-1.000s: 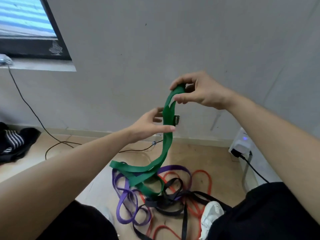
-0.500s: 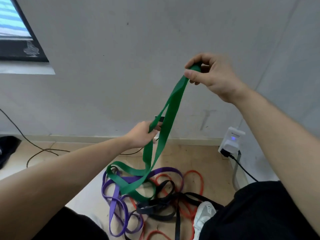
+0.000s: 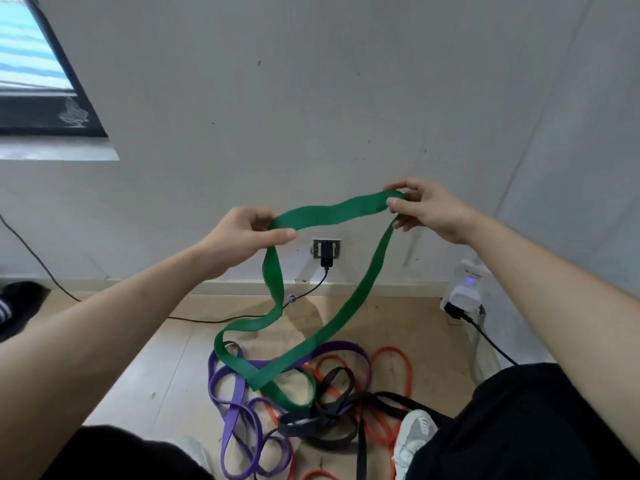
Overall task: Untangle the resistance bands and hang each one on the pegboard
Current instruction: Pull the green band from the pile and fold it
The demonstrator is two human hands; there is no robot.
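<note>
A wide green band (image 3: 332, 213) is stretched between my two hands in front of the wall. My left hand (image 3: 242, 237) pinches its left part between thumb and fingers. My right hand (image 3: 422, 209) pinches its right end. From both hands the green loop hangs down to the floor, where its lower part lies in a tangle with a purple band (image 3: 235, 403), a black band (image 3: 325, 417) and an orange-red band (image 3: 391, 362). No pegboard is in view.
A wall socket with a black plug (image 3: 326, 251) and cable sits behind the band. A white adapter (image 3: 465, 289) with a black cord stands at the right corner. My white shoe (image 3: 415, 434) touches the pile. Dark clothing (image 3: 17, 306) lies at the far left.
My right hand has come down and my left hand has risen, so the green band now spans sideways between them as an open loop instead of hanging steeply from the right hand.
</note>
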